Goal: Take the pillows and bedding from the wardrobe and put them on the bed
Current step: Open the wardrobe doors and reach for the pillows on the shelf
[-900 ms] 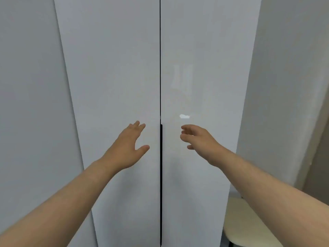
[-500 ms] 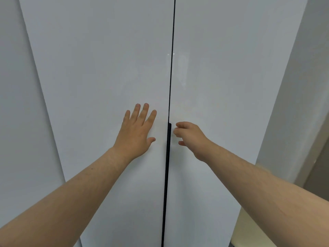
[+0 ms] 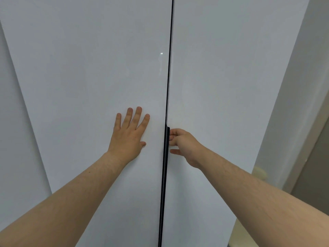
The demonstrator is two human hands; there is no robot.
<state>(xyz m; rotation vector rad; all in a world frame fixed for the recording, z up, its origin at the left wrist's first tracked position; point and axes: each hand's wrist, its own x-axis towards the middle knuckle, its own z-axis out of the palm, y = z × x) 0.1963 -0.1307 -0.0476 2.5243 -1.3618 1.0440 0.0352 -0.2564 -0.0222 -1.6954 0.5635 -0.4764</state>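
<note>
Your left hand (image 3: 127,138), spread flat, braces the glossy white wardrobe door (image 3: 85,73); at its three o'clock your right hand (image 3: 184,145) hooks the slim black edge handle (image 3: 164,175) to pull. Pillows and bedding: hidden, presumably inside.

Light: bright, even, diffuse, cool grey cast. Glare: small white spot (image 3: 161,53) high on the glossy left door (image 3: 85,68), pale streak beneath. Shadows: faint, soft-edged. Distortion: wide-angle, door edges splay outward towards the top. Focus: handle (image 3: 165,157) crisp, right border slightly soft
</note>
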